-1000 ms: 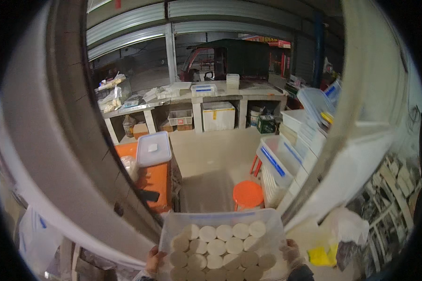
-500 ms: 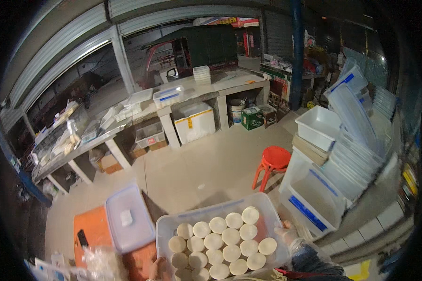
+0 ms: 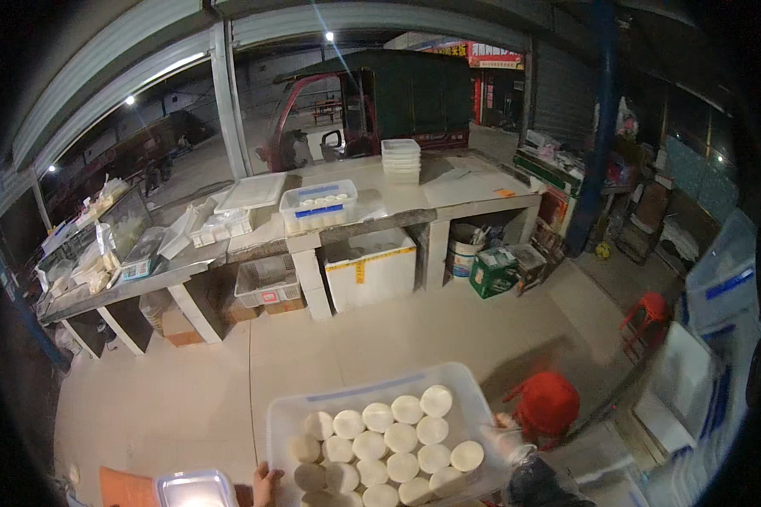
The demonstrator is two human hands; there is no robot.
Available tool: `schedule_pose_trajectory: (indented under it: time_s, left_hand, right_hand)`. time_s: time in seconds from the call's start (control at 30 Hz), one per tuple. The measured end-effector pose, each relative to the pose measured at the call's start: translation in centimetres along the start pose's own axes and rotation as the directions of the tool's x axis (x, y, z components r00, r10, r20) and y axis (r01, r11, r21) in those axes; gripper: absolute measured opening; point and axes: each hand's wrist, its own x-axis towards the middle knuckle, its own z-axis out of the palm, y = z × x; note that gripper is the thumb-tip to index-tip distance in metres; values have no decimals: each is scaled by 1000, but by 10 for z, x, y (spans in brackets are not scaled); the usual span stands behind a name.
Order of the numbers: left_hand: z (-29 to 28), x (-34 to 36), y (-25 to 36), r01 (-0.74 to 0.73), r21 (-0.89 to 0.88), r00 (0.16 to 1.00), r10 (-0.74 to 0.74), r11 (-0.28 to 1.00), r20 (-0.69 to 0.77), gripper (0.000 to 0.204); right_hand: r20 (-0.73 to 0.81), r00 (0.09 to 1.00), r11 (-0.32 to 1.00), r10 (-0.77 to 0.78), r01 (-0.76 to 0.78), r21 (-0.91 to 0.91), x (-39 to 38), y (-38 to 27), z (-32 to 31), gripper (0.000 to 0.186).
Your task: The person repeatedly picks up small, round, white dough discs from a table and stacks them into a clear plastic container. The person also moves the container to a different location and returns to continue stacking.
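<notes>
The clear tub (image 3: 389, 379) had come through the doorway and hung at the near middle, so the load was closer to the far bench (image 3: 473, 179). The left hand (image 3: 266, 484) gripped its left wall, fingers curled; the right hand (image 3: 509, 439) clasped its right side, exact finger placement blurred. It held roughly twenty white discs (image 3: 400, 438), some cut off at the near edge. The bench carried one blue-striped tub (image 3: 324, 211) and one container stack (image 3: 400, 161); two red stools (image 3: 548, 406) stood right.
</notes>
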Motion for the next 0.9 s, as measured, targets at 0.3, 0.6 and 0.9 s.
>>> schedule_pose_trajectory:
  time_s: [0.3, 0.6, 0.9]
  left_hand:
    - [172, 329, 146, 92, 212, 991, -111, 973, 79, 9]
    - [361, 621, 192, -166, 470, 934, -14, 867, 357, 17]
    - [459, 815, 219, 8, 316, 975, -78, 949, 210, 20]
  right_hand:
    - [-287, 956, 997, 55, -36, 70, 197, -79, 15, 29]
    - [-412, 909, 998, 61, -55, 25, 464, -125, 3, 28]
    - [-385, 921, 945, -59, -73, -318, 739, -237, -17, 30]
